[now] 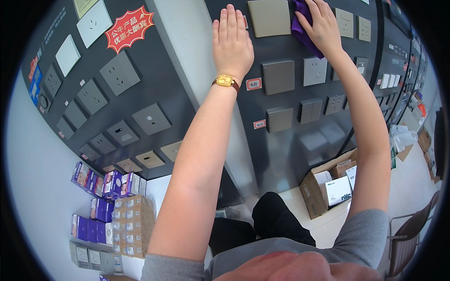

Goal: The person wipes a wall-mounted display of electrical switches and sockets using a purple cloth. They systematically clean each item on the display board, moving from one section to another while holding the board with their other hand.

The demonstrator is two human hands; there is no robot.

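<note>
My left hand lies flat, fingers together and pointing up, at the left edge of a dark display board; it holds nothing, and a gold-faced wristwatch is on that wrist. My right hand presses a purple cloth against the board, between a large beige switch plate and a beige socket plate. Its fingertips run to the picture's top edge. Below the hands are a grey-brown blank plate and a light grey socket.
A second board of sockets stands at left, past a pale pillar. Purple boxes and a wrapped stack of cartons sit lower left. An open cardboard box is on the floor; a brown chair stands lower right.
</note>
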